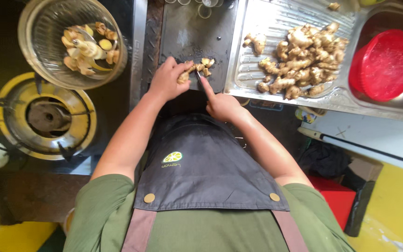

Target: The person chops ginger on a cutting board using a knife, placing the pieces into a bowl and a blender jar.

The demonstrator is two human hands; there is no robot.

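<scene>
My left hand (166,79) presses a piece of ginger root (188,72) down on a dark cutting board (187,32). My right hand (221,105) grips a knife (200,80), forefinger along its back, with the blade set against the ginger just right of my left fingers. More small ginger pieces (206,63) lie on the board beside the blade.
A pile of ginger roots (299,58) lies on the metal draining board (257,18). A red bowl (384,64) sits in the sink at right. A clear bowl (40,51) with ginger pieces stands upper left, above a gas burner (47,116). Glasses line the board's far edge.
</scene>
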